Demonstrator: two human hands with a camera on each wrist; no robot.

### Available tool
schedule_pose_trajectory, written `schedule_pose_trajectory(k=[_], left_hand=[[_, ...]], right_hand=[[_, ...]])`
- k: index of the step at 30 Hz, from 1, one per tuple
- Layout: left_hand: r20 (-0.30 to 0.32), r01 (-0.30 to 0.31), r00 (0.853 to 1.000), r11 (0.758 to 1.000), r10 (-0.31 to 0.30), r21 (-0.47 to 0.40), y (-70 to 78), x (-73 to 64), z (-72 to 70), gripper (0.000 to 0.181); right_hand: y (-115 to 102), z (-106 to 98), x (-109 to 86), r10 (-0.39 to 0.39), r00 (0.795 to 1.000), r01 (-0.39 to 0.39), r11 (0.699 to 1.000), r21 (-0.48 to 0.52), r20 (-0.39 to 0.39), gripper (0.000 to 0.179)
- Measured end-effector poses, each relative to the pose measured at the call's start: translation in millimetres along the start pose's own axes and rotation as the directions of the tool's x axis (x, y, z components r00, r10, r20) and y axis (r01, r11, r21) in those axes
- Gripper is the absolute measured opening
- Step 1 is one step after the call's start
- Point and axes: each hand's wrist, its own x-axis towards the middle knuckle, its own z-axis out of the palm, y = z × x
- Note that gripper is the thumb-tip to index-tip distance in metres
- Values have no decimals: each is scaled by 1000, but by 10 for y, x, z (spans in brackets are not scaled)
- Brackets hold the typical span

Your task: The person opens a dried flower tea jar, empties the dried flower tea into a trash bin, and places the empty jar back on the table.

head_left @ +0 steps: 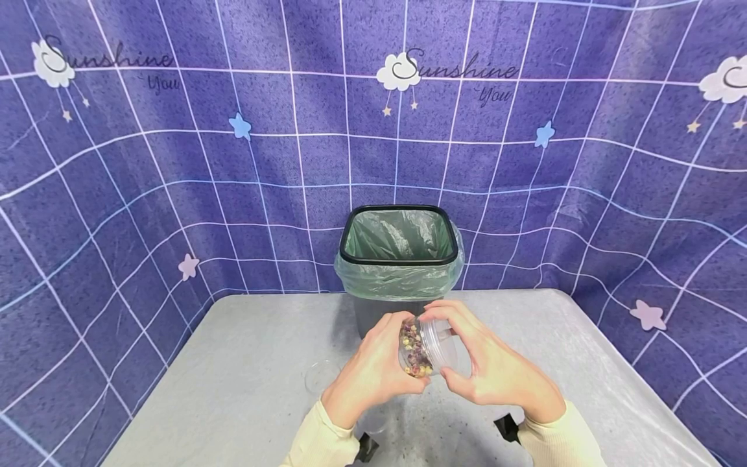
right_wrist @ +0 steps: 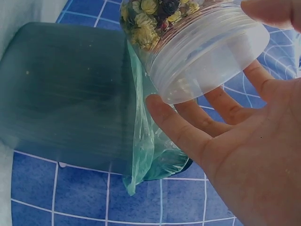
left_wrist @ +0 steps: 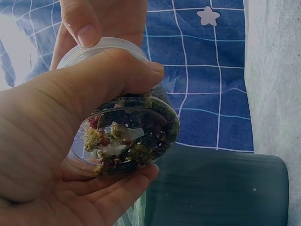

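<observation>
A clear plastic jar (head_left: pixel 413 350) of dried flowers lies tipped on its side in the air, its lid end to the right. My left hand (head_left: pixel 376 363) grips the jar's body, with the thumb across it and fingers beneath in the left wrist view. Yellow and dark red blossoms show through the jar's base. Around the translucent lid (right_wrist: pixel 211 61) curl the fingers of my right hand (head_left: pixel 496 366), with fingertips at its rim. The lid is on the jar in the right wrist view.
Behind the hands stands a grey bin (head_left: pixel 370 318) with a black rim (head_left: pixel 399 263) and a green liner bag (head_left: pixel 397 279). On the grey table (head_left: pixel 257 363) lies a clear round object (head_left: pixel 321 377), left of the hands. A purple gridded cloth (head_left: pixel 262 162) encloses the table.
</observation>
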Motion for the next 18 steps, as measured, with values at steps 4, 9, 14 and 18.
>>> schedule_pose_trajectory(k=[4, 9, 14, 18], left_hand=[[-3, 1, 1000, 1000, -1, -3, 3, -3, -4, 89], [-3, -3, 1000, 1000, 3, -3, 4, 2, -7, 89], [3, 7, 1000, 1000, -7, 1, 8, 1, -11, 91], [-10, -4, 1000, 1000, 4, 3, 8, -3, -12, 91]], right_hand=[[6, -1, 2, 11, 1000, -11, 1000, 12, -1, 85], [8, -1, 1, 71, 997, -71, 997, 40, -14, 80], [6, 1, -23, 193, 981, -192, 981, 17, -26, 71], [11, 4, -44, 292, 956, -293, 956, -32, -39, 65]])
